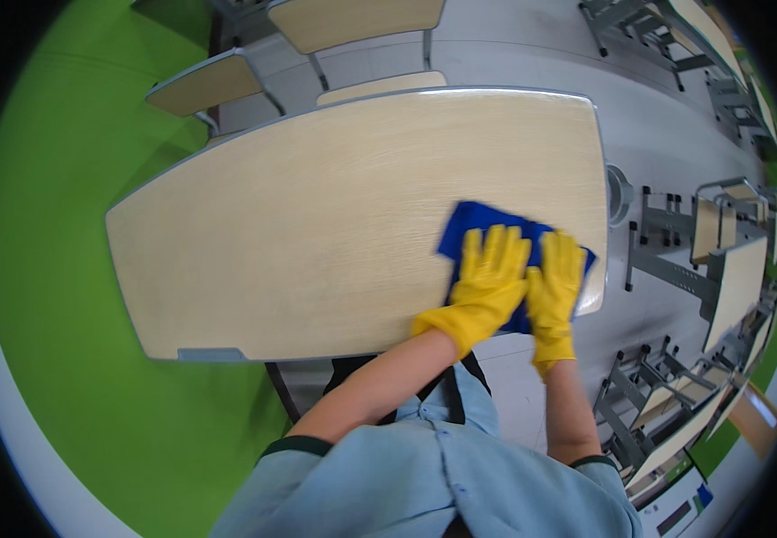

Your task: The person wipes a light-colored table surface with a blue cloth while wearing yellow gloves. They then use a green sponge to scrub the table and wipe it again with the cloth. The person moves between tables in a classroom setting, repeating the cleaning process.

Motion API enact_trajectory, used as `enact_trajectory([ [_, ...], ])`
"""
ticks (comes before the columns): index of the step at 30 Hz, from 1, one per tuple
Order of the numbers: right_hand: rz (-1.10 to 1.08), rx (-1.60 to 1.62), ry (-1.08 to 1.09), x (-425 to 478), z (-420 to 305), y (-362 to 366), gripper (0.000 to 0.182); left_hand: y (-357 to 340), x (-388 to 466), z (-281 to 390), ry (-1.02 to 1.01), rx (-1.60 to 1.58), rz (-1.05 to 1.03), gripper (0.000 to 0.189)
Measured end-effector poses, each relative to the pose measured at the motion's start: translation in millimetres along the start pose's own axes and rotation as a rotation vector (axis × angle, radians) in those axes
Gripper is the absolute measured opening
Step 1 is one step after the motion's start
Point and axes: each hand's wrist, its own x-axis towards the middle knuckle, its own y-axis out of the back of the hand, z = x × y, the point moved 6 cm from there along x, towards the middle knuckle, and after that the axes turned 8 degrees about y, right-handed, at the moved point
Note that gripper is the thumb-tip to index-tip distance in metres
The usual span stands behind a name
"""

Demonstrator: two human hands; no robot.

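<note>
Both hands wear yellow rubber gloves and press flat on a blue cloth (472, 218) near the right end of a light wood-look desk top (281, 222). My left hand (493, 269) lies on the middle of the cloth with its fingers slightly spread. Beside it, close to the desk's right edge, my right hand (555, 279) rests on the cloth, its fingers pointing away from me. Part of the cloth hangs over the near edge between the wrists. The surface shows a wet-looking sheen around the cloth.
Beyond the far edge stand chairs (207, 84) with wooden backs. A grey bucket-like container (618, 195) is on the floor just past the right edge. Farther right are several desks (738, 289) and chairs. A green wall (59, 269) borders the left side.
</note>
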Motion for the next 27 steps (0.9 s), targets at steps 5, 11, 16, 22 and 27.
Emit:
enact_trajectory([
  [5, 0.057, -0.116, -0.053, -22, 66, -2, 0.062, -29, 27, 40, -0.120, 0.016, 0.004, 0.073],
  [11, 0.032, -0.115, -0.031, -30, -18, -26, 0.063, 8, -27, -19, -0.093, -0.112, 0.090, 0.069],
  [16, -0.069, -0.068, 0.102, -16, -174, -56, 0.073, 82, -115, -127, 0.011, -0.039, 0.133, 0.065],
  [22, -0.197, 0.028, 0.304, 4, -394, -105, 0.077, 177, -244, -286, 0.174, 0.104, 0.164, 0.066],
  [27, -0.293, 0.235, 0.582, 20, -579, -127, 0.079, 259, -358, -410, 0.436, 0.237, 0.129, 0.072],
])
